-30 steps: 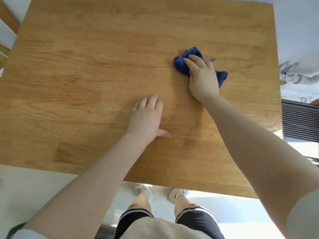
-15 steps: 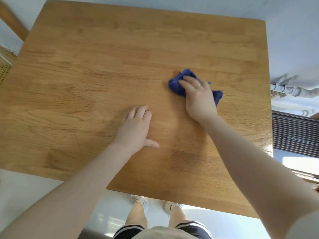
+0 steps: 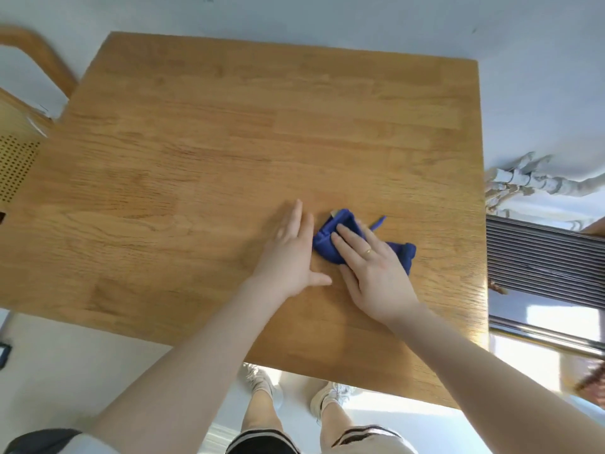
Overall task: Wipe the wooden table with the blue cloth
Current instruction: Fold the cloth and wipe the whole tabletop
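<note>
The wooden table (image 3: 196, 165) fills most of the view. A crumpled blue cloth (image 3: 327, 245) lies on it right of centre, toward the near edge. My right hand (image 3: 373, 270) presses flat on the cloth, fingers spread, covering its middle, with a ring on one finger. My left hand (image 3: 291, 253) lies flat on the bare wood just left of the cloth, fingers together and blurred, its edge close to or touching the cloth.
A wooden chair (image 3: 23, 103) with a perforated seat stands at the table's left. A ribbed grey radiator (image 3: 540, 257) and wrapped pipes (image 3: 523, 185) are on the right. My legs and shoes (image 3: 327, 398) show below the near edge.
My right hand has dragged the cloth toward me across the table. My left hand has slid right and now lies beside the cloth. The view has shifted, showing the table's far edge.
</note>
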`<action>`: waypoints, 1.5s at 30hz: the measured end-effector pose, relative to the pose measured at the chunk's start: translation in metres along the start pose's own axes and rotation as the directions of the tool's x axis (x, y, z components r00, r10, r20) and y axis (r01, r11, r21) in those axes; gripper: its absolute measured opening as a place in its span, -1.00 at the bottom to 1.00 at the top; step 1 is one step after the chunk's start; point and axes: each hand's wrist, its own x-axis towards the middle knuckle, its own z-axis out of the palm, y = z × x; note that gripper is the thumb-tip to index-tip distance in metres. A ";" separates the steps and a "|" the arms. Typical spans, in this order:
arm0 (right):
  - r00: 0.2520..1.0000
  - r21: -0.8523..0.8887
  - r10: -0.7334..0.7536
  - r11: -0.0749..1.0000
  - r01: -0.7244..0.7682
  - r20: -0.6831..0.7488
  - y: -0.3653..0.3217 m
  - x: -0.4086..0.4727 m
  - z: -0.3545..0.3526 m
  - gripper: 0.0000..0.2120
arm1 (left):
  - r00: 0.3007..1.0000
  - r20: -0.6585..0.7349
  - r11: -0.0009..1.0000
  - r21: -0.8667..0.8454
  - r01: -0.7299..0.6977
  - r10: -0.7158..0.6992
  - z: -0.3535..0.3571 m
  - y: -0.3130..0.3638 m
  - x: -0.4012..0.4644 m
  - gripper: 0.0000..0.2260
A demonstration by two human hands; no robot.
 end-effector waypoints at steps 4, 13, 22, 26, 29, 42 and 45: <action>0.999 -0.042 -0.029 0.999 0.028 -0.033 0.019 0.016 -0.005 -0.60 | 0.998 -0.054 0.999 0.032 -0.028 0.030 0.013 0.020 0.016 0.08; 0.957 -0.052 0.228 0.969 -0.241 -0.178 0.057 0.067 -0.020 -0.62 | 0.997 -0.071 0.982 0.181 0.042 -0.030 0.016 0.029 0.018 0.06; 0.999 -0.052 -0.035 0.998 0.034 -0.025 0.039 -0.025 -0.018 -0.61 | 0.997 -0.071 0.982 0.187 0.024 -0.010 0.018 0.027 0.020 0.04; 0.984 -0.120 0.123 0.983 -0.138 -0.129 0.066 0.020 -0.025 -0.62 | 0.997 -0.077 0.979 0.201 0.015 0.001 0.020 0.022 0.021 0.04; 0.932 -0.053 0.306 0.945 -0.322 -0.194 0.073 0.053 -0.026 -0.63 | 0.997 -0.078 0.977 0.212 0.020 -0.004 0.021 0.020 0.020 0.04; 0.970 -0.091 0.202 0.972 -0.215 -0.139 0.021 -0.016 -0.008 -0.59 | 0.998 -0.069 0.988 0.155 -0.001 0.011 0.019 0.022 0.018 0.04; 0.846 -0.084 0.439 0.872 -0.482 -0.303 0.062 0.014 -0.021 -0.61 | 0.998 -0.062 0.982 0.188 -0.002 0.014 0.020 0.020 0.021 0.04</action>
